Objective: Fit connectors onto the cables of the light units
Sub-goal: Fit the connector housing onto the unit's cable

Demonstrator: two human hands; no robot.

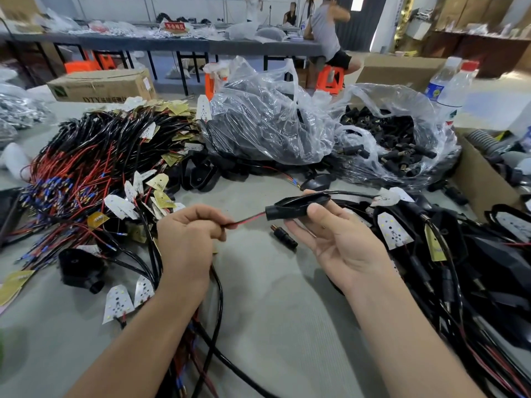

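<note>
1. The black light housing (297,206) is held in the air above the grey table (287,311), between the two hands; its round socket end faces left.
2. The right hand (342,242) pinches the housing between thumb and forefinger; its other fingers lie loosely spread below, palm up.
3. The red and black wires (247,221) come out of the socket end; the left hand (186,239) pinches their free end, its fingers curled together.
4. A black cable leaves the housing's right end and reaches a white LED board (386,196).
5. A loose black connector (284,239) lies on the table just under the housing, apart from both hands.
6. To the left lies a heap of wired boards (86,168); to the right, a pile of black units (474,254).
7. Behind stand two clear bags: one of black housings (258,119), one of connectors (402,139); a water bottle (451,87) stands beyond them.
</note>
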